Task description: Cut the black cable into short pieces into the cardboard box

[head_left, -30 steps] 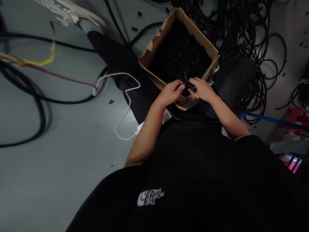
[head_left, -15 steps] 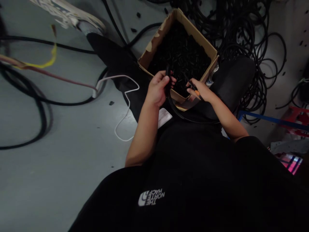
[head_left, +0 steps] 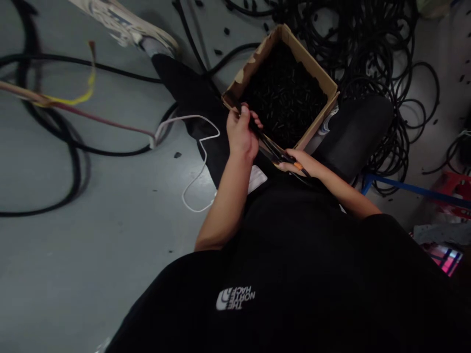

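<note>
A length of black hose or cable passes through my left hand, whose fingers are wrapped round it with the thumb on top. Its dark end points up and left, over the near corner of the cardboard box. My right hand grips a black hand tool with orange on its handle, which looks like a cutter. The tool's head lies against the hose, just off the box's near edge; its jaws are too dark to make out. Many short black pieces fill the box.
Coils of black hose lie on the floor behind and right of the box. A white cord runs beside my leg to a pale flat object. Small black scraps are scattered about. A blue bar crosses at the right.
My left hand has tilted the hose end to the left, towards the box's corner. My right hand has moved down and left, bringing the tool from above the box to the hose.
</note>
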Motion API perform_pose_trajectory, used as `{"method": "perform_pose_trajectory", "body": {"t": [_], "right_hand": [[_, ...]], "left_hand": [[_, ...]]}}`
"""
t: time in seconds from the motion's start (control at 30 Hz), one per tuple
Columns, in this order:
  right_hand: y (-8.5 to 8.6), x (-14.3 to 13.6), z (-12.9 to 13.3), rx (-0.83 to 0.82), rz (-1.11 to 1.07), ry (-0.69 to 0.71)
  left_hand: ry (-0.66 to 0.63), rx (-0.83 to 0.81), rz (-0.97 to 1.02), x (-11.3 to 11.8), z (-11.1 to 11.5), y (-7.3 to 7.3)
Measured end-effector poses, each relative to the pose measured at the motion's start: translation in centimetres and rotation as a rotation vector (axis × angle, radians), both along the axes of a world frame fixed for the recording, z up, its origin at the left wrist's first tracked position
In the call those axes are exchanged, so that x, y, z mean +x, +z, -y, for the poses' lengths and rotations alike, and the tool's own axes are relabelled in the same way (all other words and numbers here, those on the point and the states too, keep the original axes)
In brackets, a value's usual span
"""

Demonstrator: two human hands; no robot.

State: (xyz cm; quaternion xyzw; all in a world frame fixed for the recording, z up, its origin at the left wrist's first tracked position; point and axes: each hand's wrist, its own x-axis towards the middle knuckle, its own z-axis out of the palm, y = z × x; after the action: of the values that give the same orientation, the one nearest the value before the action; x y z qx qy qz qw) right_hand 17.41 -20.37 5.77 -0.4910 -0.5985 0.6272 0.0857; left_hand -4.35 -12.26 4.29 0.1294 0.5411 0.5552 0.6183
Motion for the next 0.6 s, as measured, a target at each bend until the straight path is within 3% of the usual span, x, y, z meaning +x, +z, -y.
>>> {"method": "perform_pose_trajectory", "body": {"t": [0.1,0.2,0.3,0.47,0.6], "right_hand": [[-1.6,0.0,0.3,-0.129,-0.108,-0.27],[-2.5,0.6,0.2,-0.127,-0.138,-0.382],[-2.4,2.0,-0.6,-0.024,-0.099,-0.339],[-0.5,4.9,-3.6,0.16,0.043,-0.129],[0.3,5.8,-5.7,0.273,0.153,-0.017]], "left_hand": [[-0.049,-0.038,0.152,-0.5,1.0,-0.2],[-0.155,-0.075,0.202,-0.6,2.0,-0.6],[-0.251,-0.114,0.18,-0.2,2.3,-0.1],[-0.446,-0.055,0.149,-0.2,2.4,1.3],[-0.561,0.032,0.021,-0.1,3.1,-0.2]]}}
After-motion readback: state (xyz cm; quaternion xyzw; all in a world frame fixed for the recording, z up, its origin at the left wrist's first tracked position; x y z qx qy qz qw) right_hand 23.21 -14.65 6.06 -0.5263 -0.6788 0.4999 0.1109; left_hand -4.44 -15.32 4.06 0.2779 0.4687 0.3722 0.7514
